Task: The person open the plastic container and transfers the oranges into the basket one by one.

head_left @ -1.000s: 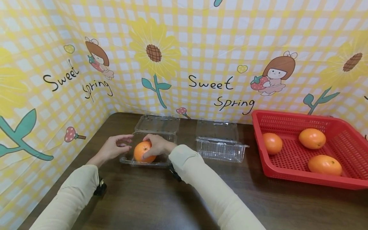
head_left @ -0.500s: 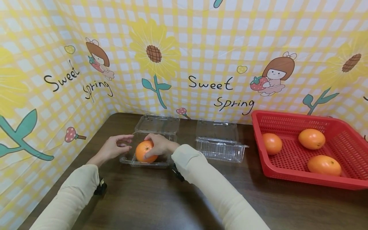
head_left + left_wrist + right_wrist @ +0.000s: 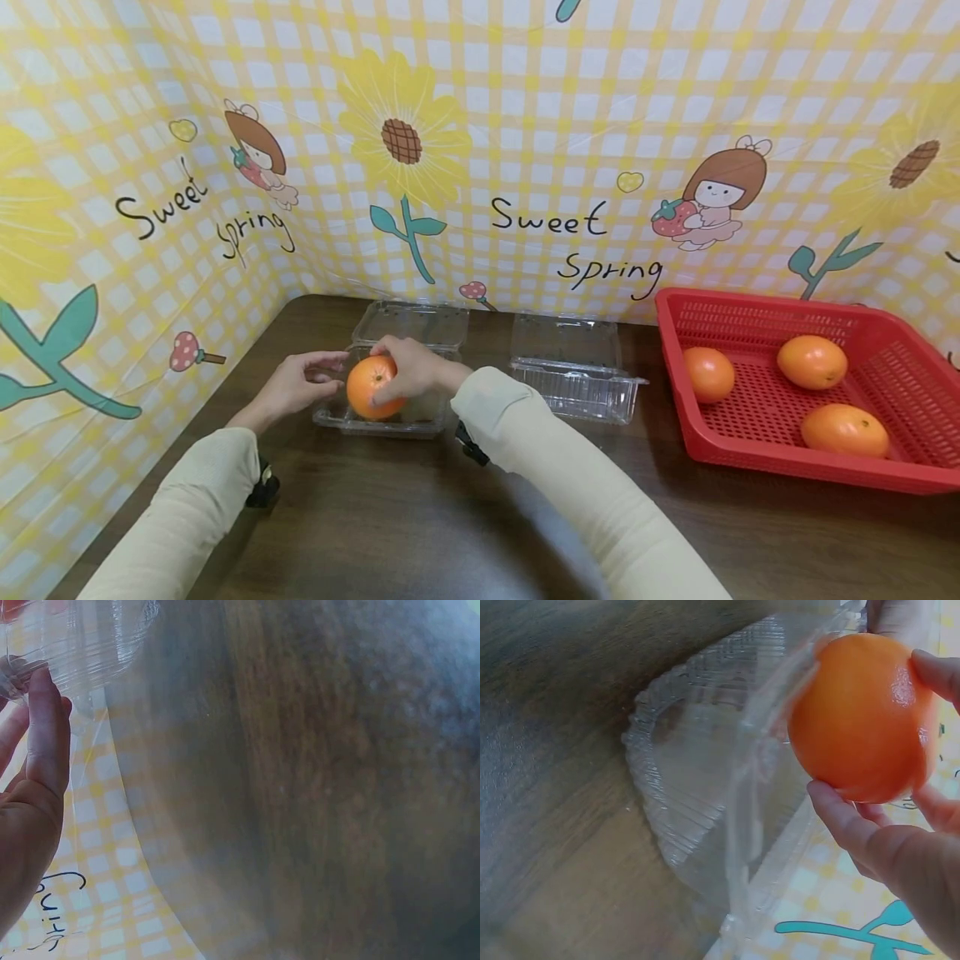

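In the head view my right hand (image 3: 422,371) grips an orange (image 3: 367,388) over the left clear plastic clamshell box (image 3: 333,418), thumb on the near side and fingers over the far side. The right wrist view shows the orange (image 3: 859,720) between thumb and fingertips, beside the box's rim (image 3: 742,817). My left hand (image 3: 300,385) is at the box's left side, thumb and fingers spread apart. In the left wrist view a fingertip (image 3: 43,682) meets the clear plastic edge (image 3: 82,645). The box's lid (image 3: 410,323) lies folded back.
A second clear clamshell box (image 3: 576,393), lid back, stands right of the first. Farther right, a red plastic basket (image 3: 810,472) holds an orange (image 3: 708,375) and two others. Patterned cloth (image 3: 480,150) hangs behind and left of the dark wooden table (image 3: 390,517).
The orange in my right hand shifts slightly right, then back left and a little up. My left hand stays in the same place.
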Demonstrator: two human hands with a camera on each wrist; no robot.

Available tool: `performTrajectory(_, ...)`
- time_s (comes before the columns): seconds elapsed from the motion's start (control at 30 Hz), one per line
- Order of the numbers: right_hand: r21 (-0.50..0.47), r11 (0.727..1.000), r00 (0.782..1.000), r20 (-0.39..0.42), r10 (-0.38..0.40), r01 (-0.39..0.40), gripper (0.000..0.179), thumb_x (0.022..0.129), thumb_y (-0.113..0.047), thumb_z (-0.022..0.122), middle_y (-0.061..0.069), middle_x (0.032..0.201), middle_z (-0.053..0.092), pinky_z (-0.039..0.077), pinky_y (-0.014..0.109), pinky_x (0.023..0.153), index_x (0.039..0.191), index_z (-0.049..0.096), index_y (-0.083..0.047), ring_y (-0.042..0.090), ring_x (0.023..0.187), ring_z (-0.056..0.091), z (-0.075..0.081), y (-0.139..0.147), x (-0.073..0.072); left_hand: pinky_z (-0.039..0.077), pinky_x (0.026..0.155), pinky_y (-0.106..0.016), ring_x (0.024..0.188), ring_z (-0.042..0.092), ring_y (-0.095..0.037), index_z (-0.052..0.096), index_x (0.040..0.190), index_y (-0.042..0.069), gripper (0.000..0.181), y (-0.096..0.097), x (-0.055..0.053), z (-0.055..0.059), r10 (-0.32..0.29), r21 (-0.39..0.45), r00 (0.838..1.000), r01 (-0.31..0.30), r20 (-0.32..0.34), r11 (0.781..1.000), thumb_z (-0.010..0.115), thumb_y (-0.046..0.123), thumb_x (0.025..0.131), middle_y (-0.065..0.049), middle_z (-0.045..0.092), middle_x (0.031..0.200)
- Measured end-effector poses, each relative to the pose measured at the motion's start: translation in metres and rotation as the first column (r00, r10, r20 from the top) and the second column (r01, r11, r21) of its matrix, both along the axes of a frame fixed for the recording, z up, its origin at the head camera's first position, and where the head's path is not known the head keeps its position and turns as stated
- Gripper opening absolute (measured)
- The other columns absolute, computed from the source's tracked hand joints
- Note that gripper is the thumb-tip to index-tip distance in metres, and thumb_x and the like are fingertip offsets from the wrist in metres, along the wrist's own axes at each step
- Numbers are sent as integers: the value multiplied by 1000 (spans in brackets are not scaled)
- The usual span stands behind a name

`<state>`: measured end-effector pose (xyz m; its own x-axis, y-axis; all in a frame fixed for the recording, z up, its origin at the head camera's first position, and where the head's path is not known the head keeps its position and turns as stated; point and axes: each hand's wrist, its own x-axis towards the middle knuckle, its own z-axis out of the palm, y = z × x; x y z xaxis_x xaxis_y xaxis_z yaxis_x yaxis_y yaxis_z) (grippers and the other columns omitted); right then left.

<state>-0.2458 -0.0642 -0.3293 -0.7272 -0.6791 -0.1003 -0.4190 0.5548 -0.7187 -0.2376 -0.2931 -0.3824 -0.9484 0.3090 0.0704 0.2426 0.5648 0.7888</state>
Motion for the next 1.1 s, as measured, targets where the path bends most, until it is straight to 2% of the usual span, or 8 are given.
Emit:
performTrajectory(0.3,10,1000,997,-75,15,-14,66,70,-24,75,6,108,46,41,17,71,124,41,-9,12,92,45,12,5,7,51,66,-25,91,57,-34,46,123,-8,46,0,0,0,2,-22,1000,-2,-11,1000,61,3,81,-27,53,110)
performTrajectory(0.57,-20,999,988,-154,32,-35,63,70,-24,74,6,108,45,41,18,71,122,42,-8,14,96,42,33,15,18,50,67,-23,87,58,-28,48,121,-8,45,0,-3,-1,8,-43,999,-9,-43,999,62,5,81,-25,56,107)
performTrajectory(0.73,-26,999,981,-190,39,-44,62,70,-24,74,5,108,45,41,17,72,121,42,-9,13,97,40,45,23,25,50,70,-24,89,58,-30,47,122,-8,46,-1,-4,-1,11,-67,999,-14,-43,998,62,6,81,-25,56,107)
performTrajectory(1.1,-81,995,971,-238,38,-59,64,69,-23,75,7,110,45,42,20,75,122,42,-9,15,98,42,65,39,41,50,64,-22,84,60,-28,49,119,-9,45,0,-3,-2,30,-63,999,-32,-45,998,64,4,78,-26,57,105)
